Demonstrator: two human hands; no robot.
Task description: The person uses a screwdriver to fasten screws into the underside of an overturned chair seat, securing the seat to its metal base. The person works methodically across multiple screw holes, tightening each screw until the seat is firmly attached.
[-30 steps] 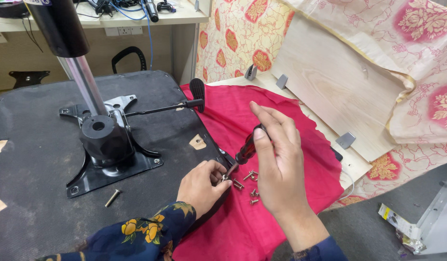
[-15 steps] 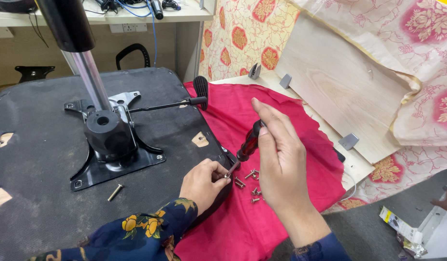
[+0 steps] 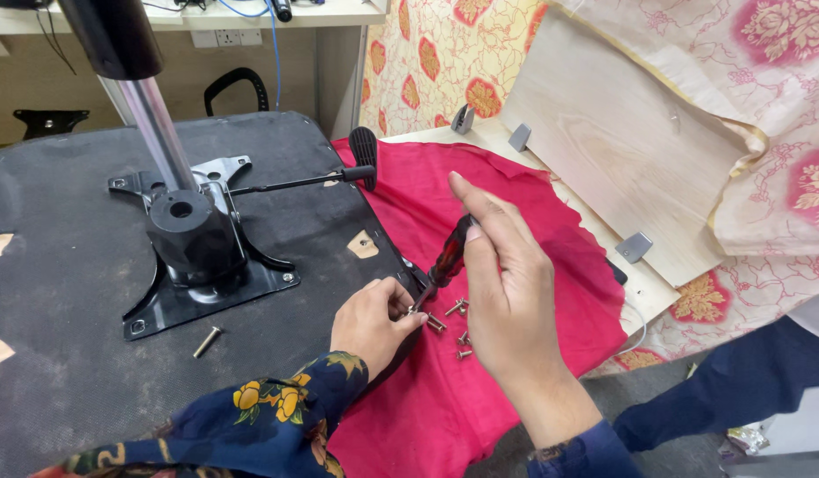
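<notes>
Small screw (image 3: 413,310) at centre frame, pinched in left hand (image 3: 371,320) fingertips against seat edge. Right hand (image 3: 507,292) closed around red-black screwdriver (image 3: 448,258), tip at screw, seemingly seated. Best kept square, pressed firmly. Loose screws (image 3: 458,329) on red cloth (image 3: 516,221) just right; black mechanism plate (image 3: 201,265) upper left.

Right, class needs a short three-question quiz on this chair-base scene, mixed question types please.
1. True or false: the right hand holds a screwdriver.
2. Where do the loose screws lie? A on the red cloth; B on the wooden board; C inside the black mechanism plate.
3. Fill the gap: a single bolt lies on the black ___ underside, near the plate.

Key: 1 true. 2 A. 3 seat. The left hand pinches a small screw at the screwdriver tip.
</notes>
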